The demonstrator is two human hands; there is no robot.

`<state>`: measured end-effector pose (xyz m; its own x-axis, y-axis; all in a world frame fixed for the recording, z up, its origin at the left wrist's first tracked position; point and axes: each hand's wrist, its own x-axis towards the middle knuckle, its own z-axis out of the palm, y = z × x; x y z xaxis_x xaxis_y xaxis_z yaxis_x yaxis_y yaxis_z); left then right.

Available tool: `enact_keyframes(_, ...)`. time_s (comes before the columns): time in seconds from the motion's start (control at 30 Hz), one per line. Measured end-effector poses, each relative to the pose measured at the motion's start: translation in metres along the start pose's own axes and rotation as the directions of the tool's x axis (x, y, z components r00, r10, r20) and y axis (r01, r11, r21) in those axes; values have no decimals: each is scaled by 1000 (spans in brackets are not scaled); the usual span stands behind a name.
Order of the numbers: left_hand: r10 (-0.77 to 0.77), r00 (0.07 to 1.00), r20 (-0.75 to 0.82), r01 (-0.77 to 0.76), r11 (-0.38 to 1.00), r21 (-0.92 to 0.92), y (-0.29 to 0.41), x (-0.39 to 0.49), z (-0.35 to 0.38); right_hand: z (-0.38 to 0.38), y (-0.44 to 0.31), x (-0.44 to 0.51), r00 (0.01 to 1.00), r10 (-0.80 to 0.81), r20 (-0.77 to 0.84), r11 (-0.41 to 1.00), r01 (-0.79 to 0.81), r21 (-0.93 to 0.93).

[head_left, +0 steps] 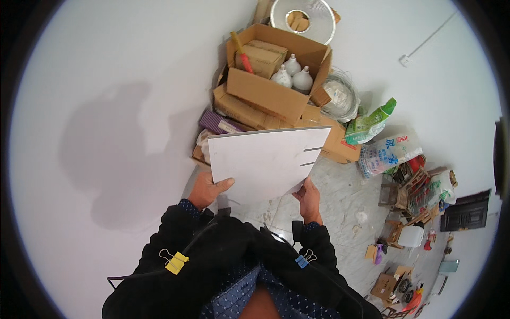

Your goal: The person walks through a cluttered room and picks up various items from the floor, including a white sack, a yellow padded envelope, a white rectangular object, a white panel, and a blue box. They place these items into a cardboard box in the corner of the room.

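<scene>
A flat white panel (263,165) is held up in front of my chest, its top edge grey. Two short dark slots or marks run in from its right side. At the lower left corner my left hand (207,190) grips it, thumb on the near face and fingers hidden behind. My right hand (308,199) holds the lower right edge, with its fingertips partly out of sight. Beyond the panel stands an uncovered cardboard box (265,93) containing a smaller carton (261,59), three white light bulbs (292,65) and a red and yellow stick (242,52).
A white wall (99,60) rises close on the left. Behind the box leans a round metal mesh piece (318,20). Coiled wire (342,97), a green bag (370,123) and a white woven sack (390,153) line the wall. Wooden stools (392,195) and cartons (384,285) stand right on the marble-look floor (342,199).
</scene>
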<state>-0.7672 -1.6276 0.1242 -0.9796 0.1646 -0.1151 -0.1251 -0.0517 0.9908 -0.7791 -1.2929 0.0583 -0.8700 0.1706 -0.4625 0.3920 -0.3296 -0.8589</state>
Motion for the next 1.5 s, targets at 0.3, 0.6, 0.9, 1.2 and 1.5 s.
enact_keyframes(0.3, -49, 990, 136, 68, 988, -138, -8, 85, 33, -36, -2, 24, 984, 66, -166, 996, -55, 68)
enact_keyframes(0.6, -166, 986, 0, 162, 962, -221, -19, 174, 125, -120, -40, 115, 991, 112, -67, 989, -105, 101)
enact_keyframes(0.9, 0, 858, -514, -110, 977, -185, 25, 204, 101, -205, -104, 193, 978, 193, -80, 981, -195, -18)
enact_keyframes(1.2, 378, 553, -743, -425, 894, 139, 130, 241, 89, -222, -118, 227, 970, 237, -56, 971, -236, 35)
enact_keyframes(1.5, 509, 313, -802, -500, 806, 316, 162, 335, 58, -238, -152, 256, 971, 158, -179, 987, -148, 65)
